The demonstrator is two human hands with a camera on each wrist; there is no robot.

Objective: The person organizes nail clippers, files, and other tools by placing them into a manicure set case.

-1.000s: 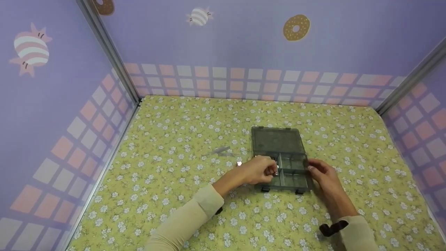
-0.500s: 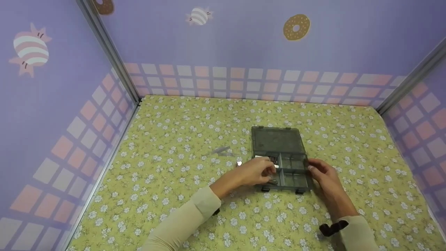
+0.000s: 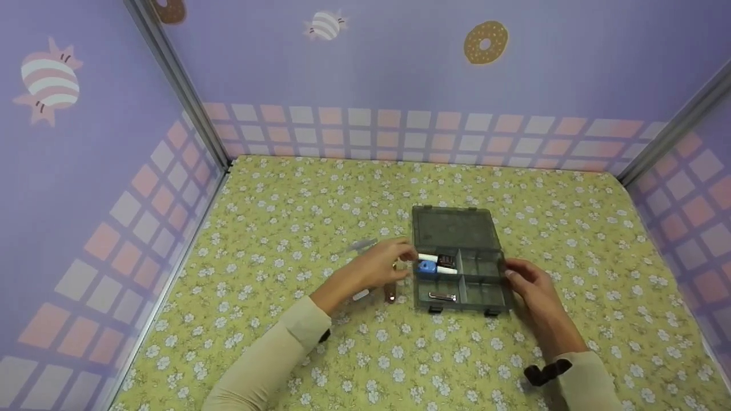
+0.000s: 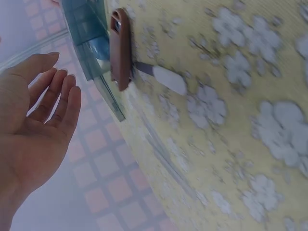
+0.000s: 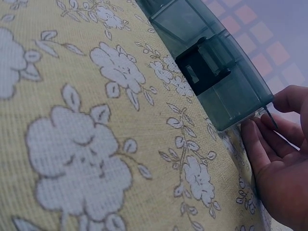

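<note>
three small things lie in the grey box (image 3: 485,292), whose lid (image 3: 454,228) is laid back on the tabletop (image 3: 297,211): a dark bottle (image 3: 446,261) and a blue bottle (image 3: 427,266), both white-capped, share the far left compartment, and a silver clipper (image 3: 442,296) lies in the near left one. both right compartments show nothing in them. outside, left of the box, are a brown-handled tool (image 3: 390,292), a white-ended piece (image 3: 361,294) near it, and a pale strip (image 3: 361,245) too faint to name. judging by that, the filling looks about half done: the left side has its pieces, while the loose ones, if they belong inside, are what remains, with the lid not yet closed. the left hand (image 3: 374,265) is just beside the box's left wall, thumb and fingers loosely bent, well parted and empty in the left wrist view; the right hand (image 3: 534,288) pinches the box's right edge, fingers narrow around it.
</note>
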